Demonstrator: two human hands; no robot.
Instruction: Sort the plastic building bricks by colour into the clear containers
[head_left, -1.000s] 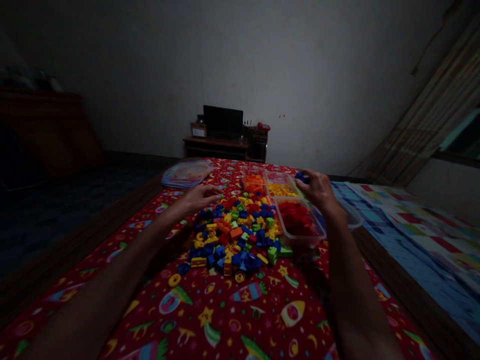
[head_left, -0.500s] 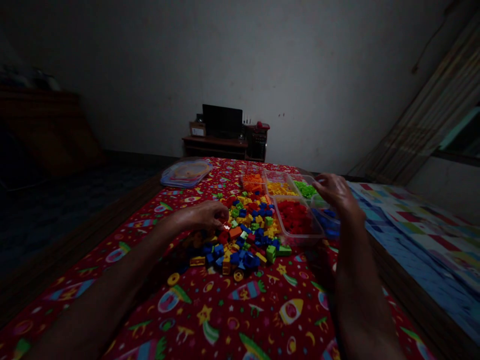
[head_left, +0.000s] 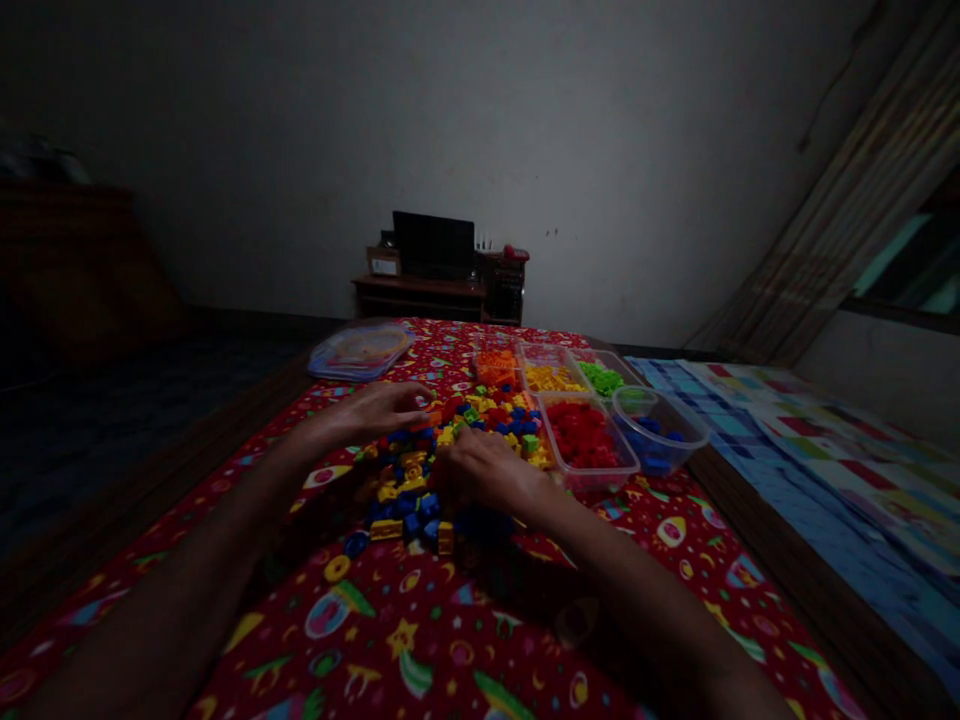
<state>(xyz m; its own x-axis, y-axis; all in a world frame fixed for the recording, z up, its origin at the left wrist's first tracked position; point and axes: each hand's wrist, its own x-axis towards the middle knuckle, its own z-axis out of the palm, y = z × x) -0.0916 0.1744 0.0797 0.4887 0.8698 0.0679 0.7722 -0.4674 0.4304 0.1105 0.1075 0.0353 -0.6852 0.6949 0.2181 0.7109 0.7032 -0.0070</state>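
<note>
Red rocket-print cloth (head_left: pixel 442 620), dimly lit, bears a mixed brick pile (head_left: pixel 409 490) beside 5 clear tubs (head_left: pixel 596 480). Left hand (head_left: pixel 382 408) curves loosely open nearby; right hand (head_left: pixel 491 472) hides its grip, so I cannot tell. Dimness could cause mistaken colours.

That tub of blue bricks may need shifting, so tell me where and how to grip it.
Probably best: the clear tub by its right-hand rim, coming from the right with the right hand. Its walls slope out to a wide rim, free on that side, while the box of red bricks crowds the left. Keep it level; its top is open.
</note>
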